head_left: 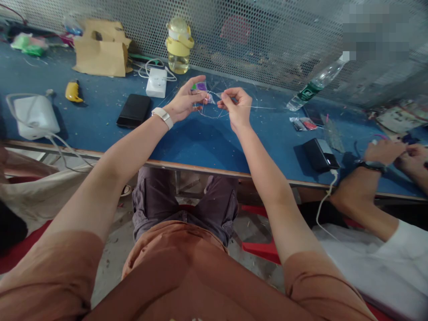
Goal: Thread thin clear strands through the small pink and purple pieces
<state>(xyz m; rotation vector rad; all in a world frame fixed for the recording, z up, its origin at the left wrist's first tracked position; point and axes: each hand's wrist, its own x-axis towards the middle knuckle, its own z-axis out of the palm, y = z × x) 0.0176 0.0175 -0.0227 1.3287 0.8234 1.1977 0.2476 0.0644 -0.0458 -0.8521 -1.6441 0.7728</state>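
Observation:
My left hand [184, 100], with a pale watch on its wrist, is over the blue table, thumb and a finger pinched on a thin clear thread while the index finger stretches out. A small pinkish bit shows at its fingertips, too small to name. Opposite it, my right hand [238, 107] is closed in a pinch on the same thread [214, 117], which hangs in loose loops between the hands. One straight end juts out rightward past my right hand. Just behind my left fingers lies a small purple and green packet [201, 86].
Along the blue table [200, 147] are a black case [134, 110], white charger [156, 82], yellow-lidded bottle [179, 49], yellow cutter [73, 91], paper bag [100, 55], tilted water bottle [310, 89] and black power bank [321, 154]. A co-worker's hands [384, 151] are at right. Perforated metal panel stands behind.

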